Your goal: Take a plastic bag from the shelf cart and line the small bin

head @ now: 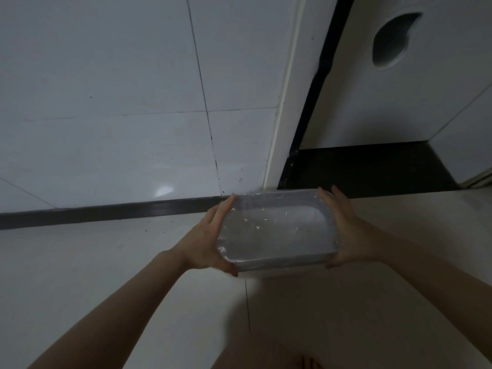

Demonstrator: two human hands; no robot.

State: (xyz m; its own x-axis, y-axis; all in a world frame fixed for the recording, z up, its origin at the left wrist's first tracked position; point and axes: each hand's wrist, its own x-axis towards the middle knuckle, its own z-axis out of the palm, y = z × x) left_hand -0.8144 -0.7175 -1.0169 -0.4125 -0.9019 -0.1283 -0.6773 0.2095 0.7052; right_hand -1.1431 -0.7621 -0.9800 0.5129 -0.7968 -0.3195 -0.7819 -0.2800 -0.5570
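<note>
A small grey bin (269, 263) with rounded ends is held low over the pale floor, just in front of the wall. A clear plastic bag (266, 227) lies inside it, its crinkled film folded over the rim. My left hand (210, 241) presses against the bin's left end, fingers along the side. My right hand (348, 233) clasps the right end. Whether the bin rests on the floor or hangs just above it is unclear. The shelf cart is out of view.
A white tiled wall (106, 102) with a dark baseboard (106, 211) rises right behind the bin. To the right, a white door (399, 89) with a round recessed handle stands behind a black threshold (359, 166). My knee shows at the bottom edge.
</note>
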